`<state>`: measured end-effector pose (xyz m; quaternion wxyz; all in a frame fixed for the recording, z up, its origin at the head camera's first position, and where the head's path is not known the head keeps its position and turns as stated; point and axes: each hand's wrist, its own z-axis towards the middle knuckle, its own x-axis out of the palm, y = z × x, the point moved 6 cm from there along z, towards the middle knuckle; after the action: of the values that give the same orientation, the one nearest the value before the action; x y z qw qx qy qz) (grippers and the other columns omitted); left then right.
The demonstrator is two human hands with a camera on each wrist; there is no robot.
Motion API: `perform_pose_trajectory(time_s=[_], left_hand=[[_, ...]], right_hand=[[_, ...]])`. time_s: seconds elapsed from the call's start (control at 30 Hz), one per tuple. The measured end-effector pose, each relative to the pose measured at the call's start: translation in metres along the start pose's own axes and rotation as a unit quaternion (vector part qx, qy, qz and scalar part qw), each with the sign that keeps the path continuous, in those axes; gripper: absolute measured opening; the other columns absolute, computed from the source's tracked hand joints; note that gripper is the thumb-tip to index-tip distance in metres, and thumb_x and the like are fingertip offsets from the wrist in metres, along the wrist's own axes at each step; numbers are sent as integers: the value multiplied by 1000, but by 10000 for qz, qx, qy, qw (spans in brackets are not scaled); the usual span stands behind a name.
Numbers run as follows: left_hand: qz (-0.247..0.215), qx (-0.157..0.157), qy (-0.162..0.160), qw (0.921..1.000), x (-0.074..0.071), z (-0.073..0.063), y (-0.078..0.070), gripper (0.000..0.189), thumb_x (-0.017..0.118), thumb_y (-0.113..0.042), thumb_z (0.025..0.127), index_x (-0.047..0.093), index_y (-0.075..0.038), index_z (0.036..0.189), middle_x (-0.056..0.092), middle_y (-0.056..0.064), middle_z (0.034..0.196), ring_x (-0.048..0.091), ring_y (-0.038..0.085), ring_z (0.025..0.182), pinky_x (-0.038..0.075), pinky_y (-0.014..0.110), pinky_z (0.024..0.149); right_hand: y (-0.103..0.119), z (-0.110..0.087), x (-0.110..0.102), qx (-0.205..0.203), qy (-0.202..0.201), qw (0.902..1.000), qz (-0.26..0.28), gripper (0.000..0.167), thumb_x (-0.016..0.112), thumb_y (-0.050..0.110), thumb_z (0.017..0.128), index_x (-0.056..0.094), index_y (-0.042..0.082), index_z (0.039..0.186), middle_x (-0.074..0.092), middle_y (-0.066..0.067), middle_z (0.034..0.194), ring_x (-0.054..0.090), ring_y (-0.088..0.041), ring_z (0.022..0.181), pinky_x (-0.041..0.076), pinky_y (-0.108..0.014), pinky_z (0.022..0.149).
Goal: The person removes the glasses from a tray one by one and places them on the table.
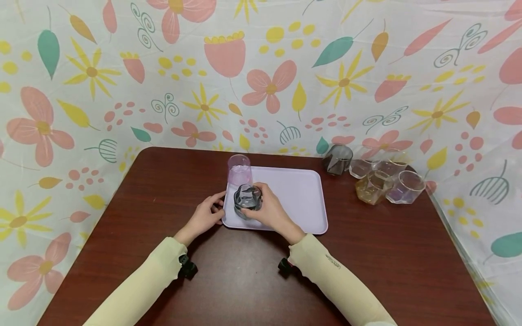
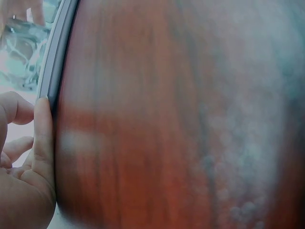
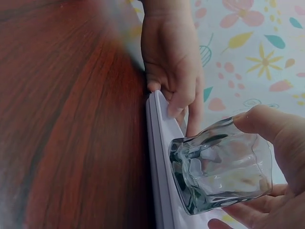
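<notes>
My right hand (image 1: 270, 209) grips a smoky grey faceted glass (image 1: 248, 199), thumb on one side and fingers on the other, over the near left part of a pale lilac tray (image 1: 299, 194). In the right wrist view the thick base of the glass (image 3: 188, 176) is close over the tray surface. At the tray's left side my left hand (image 1: 205, 215) pinches the rim near the front corner; the left wrist view shows a finger against the rim (image 2: 56, 57). A pink glass (image 1: 239, 170) stands at the tray's far left corner, just beyond the grey one.
At the back right of the dark wooden table (image 1: 244, 280) several glasses stand close together: a dark grey one (image 1: 338, 159), an amber one (image 1: 370, 188), a faintly purple one (image 1: 405, 188) and clear ones behind. A flower-patterned cloth (image 1: 269, 122) hangs along the table's back and sides.
</notes>
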<state>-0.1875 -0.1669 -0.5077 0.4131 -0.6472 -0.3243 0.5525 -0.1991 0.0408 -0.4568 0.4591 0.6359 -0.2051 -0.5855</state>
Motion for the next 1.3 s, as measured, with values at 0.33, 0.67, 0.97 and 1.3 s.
perform_pose_trajectory(time_s=[0.33, 0.67, 0.97, 1.3], left_hand=[[-2, -126, 58, 9999, 1, -1, 2, 63, 59, 3, 91, 50, -4, 153, 58, 20, 116, 61, 18, 81, 65, 30, 61], [21, -215, 73, 9997, 1, -1, 3, 63, 59, 2, 92, 50, -6, 154, 58, 20, 117, 61, 19, 82, 65, 30, 62], [40, -224, 82, 9997, 1, -1, 3, 64, 59, 2, 92, 49, -7, 155, 58, 20, 118, 62, 19, 82, 65, 30, 62], [53, -165, 87, 9998, 2, 0, 1, 64, 59, 3, 92, 49, -6, 154, 58, 20, 117, 62, 19, 81, 65, 29, 61]], right_hand=[[-5, -18, -28, 63, -154, 9998, -135, 81, 89, 20, 79, 46, -3, 144, 58, -24, 136, 58, -37, 126, 52, -53, 107], [-22, -34, -59, 193, -332, 9988, -294, 80, 87, 20, 82, 43, -4, 145, 57, -25, 136, 57, -38, 125, 53, -56, 105], [-34, -45, -86, 280, -532, 9970, -486, 80, 86, 18, 83, 42, -6, 145, 56, -27, 134, 56, -40, 124, 53, -57, 104], [-52, -53, -113, 676, -678, 9936, -597, 79, 85, 19, 84, 41, -3, 146, 56, -26, 133, 56, -39, 123, 52, -57, 106]])
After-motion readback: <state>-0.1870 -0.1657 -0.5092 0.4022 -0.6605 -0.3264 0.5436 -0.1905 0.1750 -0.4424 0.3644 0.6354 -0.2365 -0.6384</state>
